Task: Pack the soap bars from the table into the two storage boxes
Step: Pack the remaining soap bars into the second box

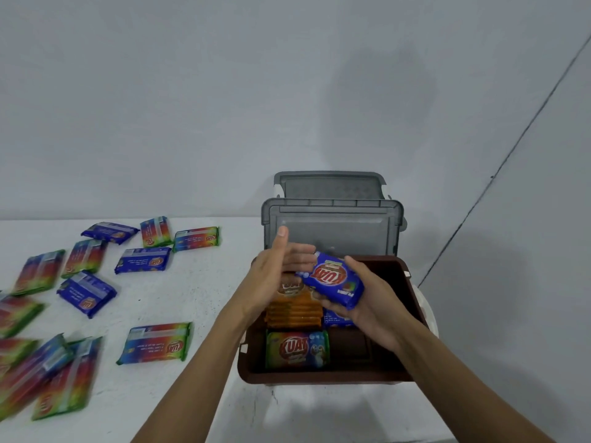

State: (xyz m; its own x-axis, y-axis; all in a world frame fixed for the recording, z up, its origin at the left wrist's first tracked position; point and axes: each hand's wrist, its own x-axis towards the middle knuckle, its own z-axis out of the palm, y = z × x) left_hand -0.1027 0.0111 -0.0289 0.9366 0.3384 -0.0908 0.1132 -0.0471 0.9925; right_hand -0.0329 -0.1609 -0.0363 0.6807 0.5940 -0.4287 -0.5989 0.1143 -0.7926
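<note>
Right grip [371, 302] curls round a blue soap bar [332, 279] above the brown storage box [319, 377], while the left grip [275, 276], fingers straight, stands just beside the bar.

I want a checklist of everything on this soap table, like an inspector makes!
Surface: white table.
Job's things: many soap bars loose at left; brown box open, partly filled; blue bar above it.
Clutter: grey lid upright behind the box.
Grips: right hand holds the blue bar; left hand open beside it.
Cables: none sure; a dark line at right could be one.
Surroundings: plain grey wall.
</note>
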